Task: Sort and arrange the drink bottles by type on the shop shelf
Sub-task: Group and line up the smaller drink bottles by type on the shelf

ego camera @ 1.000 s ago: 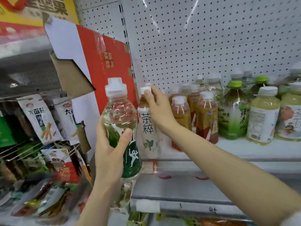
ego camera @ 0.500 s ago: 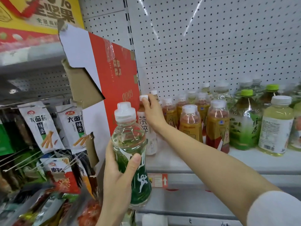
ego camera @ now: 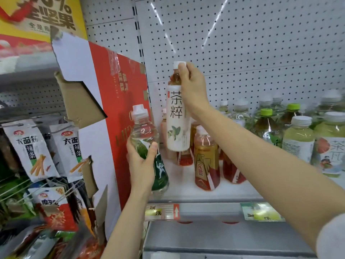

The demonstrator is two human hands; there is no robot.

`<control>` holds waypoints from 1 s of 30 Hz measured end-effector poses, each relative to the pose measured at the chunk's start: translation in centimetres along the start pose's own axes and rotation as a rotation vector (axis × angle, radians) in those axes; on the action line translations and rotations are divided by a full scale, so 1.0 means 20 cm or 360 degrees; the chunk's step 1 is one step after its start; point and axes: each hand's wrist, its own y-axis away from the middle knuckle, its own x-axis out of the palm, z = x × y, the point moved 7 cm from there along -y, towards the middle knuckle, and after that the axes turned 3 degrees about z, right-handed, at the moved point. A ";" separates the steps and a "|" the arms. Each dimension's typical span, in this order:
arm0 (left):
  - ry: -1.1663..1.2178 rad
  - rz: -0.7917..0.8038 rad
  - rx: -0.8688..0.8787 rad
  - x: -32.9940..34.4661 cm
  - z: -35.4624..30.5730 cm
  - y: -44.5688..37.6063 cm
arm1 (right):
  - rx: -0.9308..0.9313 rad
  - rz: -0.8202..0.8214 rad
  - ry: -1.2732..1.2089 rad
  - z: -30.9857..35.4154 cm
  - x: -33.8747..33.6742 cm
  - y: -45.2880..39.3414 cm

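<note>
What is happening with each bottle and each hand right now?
Tall white-labelled tea bottle: lifted off the shelf, upright, cap on.
Clear bottle with green label: held in front of the shelf, upright, capped.
Right hand: grips the tea bottle's neck.
Left hand: wraps around the clear bottle.
Amber bottle with gold label: standing on the shelf, capped.
White shelf: holds rows of standing bottles.

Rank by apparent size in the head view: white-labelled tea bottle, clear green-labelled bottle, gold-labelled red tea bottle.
1. White-labelled tea bottle.
2. Clear green-labelled bottle, nearer the camera, so unsure.
3. Gold-labelled red tea bottle.
</note>
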 end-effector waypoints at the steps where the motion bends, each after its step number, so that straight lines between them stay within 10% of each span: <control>1: 0.0012 0.0010 -0.0005 0.02 0.01 -0.03 | 0.0016 -0.0008 -0.0026 0.01 -0.01 -0.02; 14: -0.0047 0.0226 -0.0241 0.21 0.20 -0.13 | 0.0081 -0.0006 0.0040 -0.05 -0.13 -0.28; 30: -0.0145 -0.0011 0.0151 0.12 0.01 -0.23 | 0.0516 0.1253 0.0682 -0.53 0.02 0.00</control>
